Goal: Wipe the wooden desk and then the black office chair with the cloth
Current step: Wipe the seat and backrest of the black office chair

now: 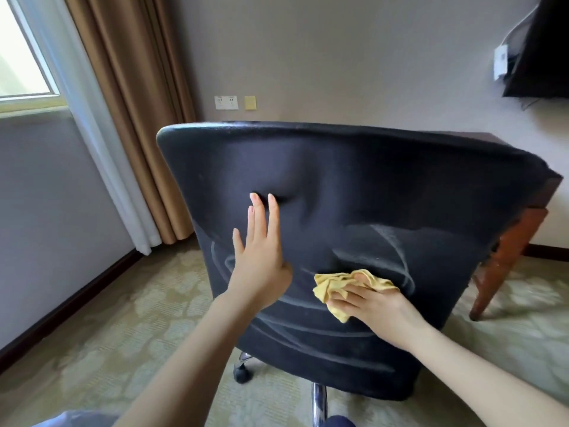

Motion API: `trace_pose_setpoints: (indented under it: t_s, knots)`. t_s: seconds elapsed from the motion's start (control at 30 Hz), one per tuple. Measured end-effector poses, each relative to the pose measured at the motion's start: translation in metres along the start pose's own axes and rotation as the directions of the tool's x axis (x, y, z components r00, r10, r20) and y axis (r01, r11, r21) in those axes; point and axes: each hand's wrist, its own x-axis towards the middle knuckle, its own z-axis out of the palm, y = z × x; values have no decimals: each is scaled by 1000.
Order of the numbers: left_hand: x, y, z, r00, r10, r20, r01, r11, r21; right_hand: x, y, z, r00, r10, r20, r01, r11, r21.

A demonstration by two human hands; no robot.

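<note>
1. Step in hand, by my read, is the chair half of the job. The black office chair [369, 195] has its back to the camera. The wooden desk [520, 238] is just behind it, with only its right end and a leg showing.
2. Right hand [372, 303] has the yellow cloth [335, 288] bunched under curled fingers and pressed on the lower middle of the backrest.
3. Left hand [260, 257] lies flat on the backrest's left side, fingers straight, holding nothing. It looks like a brace against swivel.
4. Pale curved streaks [397, 245] mark the lower backrest; the upper half shows none. Suggest working upward in overlapping passes and taking in the top and side edges.
5. The cloth is wadded. Spread flatter, it would cover more per pass.
6. The chair sits on a caster [241, 374] and a chrome column [318, 402], so it will likely roll or turn under a hard push. Use moderate pressure and brace opposite the stroke.
7. The desk top is hidden by the chair, so I can't tell if it's wiped.
8. Containers: none in view, so no contents to report.
</note>
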Motion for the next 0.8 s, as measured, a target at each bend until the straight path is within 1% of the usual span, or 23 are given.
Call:
trace_pose_setpoints:
  t_s: [0.07, 0.13, 0.23, 0.27, 0.37, 0.5, 0.57, 0.67, 0.8]
  knots:
    - [5, 4, 2, 1000, -27, 5, 27, 999, 31, -22, 19, 2, 999, 33, -13, -33, 999, -5]
    - [7, 8, 3, 999, -33, 8, 33, 998, 46, -41, 42, -3, 995, 98, -34, -99, 995, -27]
    - [5, 11, 6, 999, -46, -6, 46, 998, 47, -55, 73, -18, 975, 181, -128, -186, 982, -28]
    - [5, 11, 7, 999, -49, -12, 49, 998, 50, -54, 81, -25, 959, 211, -190, -220, 975, -27]
    - [6, 14, 9, 998, -54, -24, 55, 997, 50, -38, 106, -51, 868, 286, -406, -325, 945, -31]
    - [5, 11, 6, 1000, -30, -9, 30, 999, 44, 5, 122, -85, 784, 282, -553, -383, 921, -74]
    - [5, 7, 4, 1000, -5, 0, 5, 1000, 30, 28, 117, -93, 750, 296, -591, -401, 915, -50]
    - [6, 2, 0, 999, 36, 4, -36, 999, -10, 50, 98, -89, 758, 325, -566, -397, 918, -5]
    - [9, 0, 1, 999, 47, 10, -47, 999, 16, 52, 64, -56, 842, 241, -482, -305, 951, -58]
